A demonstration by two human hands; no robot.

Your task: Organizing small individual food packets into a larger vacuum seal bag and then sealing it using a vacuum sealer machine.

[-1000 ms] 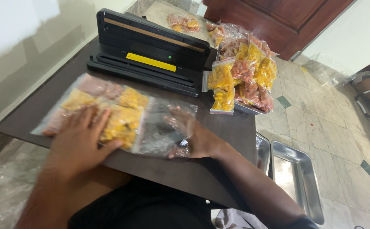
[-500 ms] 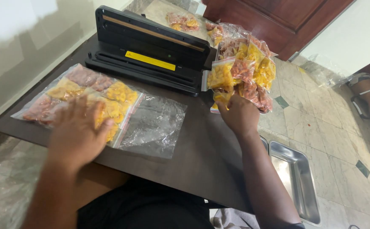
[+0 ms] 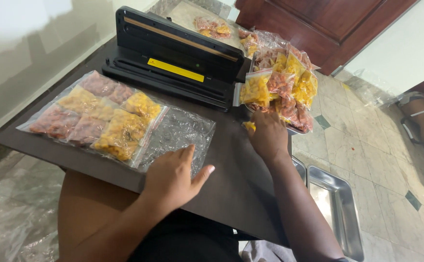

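1. We see 1 big clear bag (image 3: 119, 123) flat on the dark desk (image 3: 231, 179), w/ approx. 6 small packets inside – count unsure, they overlap.
2. Our left hand (image 3: 173, 177) lies palm-down on the bag's empty end, fingers spread, gripping nothing.
3. Our right hand (image 3: 269, 136) pinches 1 yellow packet (image 3: 249, 126) at the edge of the packet pile (image 3: 282, 87).
4. 1 black sealer machine (image 3: 173, 58) sits behind the bag.
5. 2 steel trays (image 3: 340, 213) on the floor.

On the counter (image 3: 231, 184), a filled bag (image 3: 100, 119) lies left, with the sealer (image 3: 173, 58) beyond it. A pile of packets (image 3: 282, 85) sits right of the sealer; metal trays (image 3: 336, 208) rest on the floor at near right.
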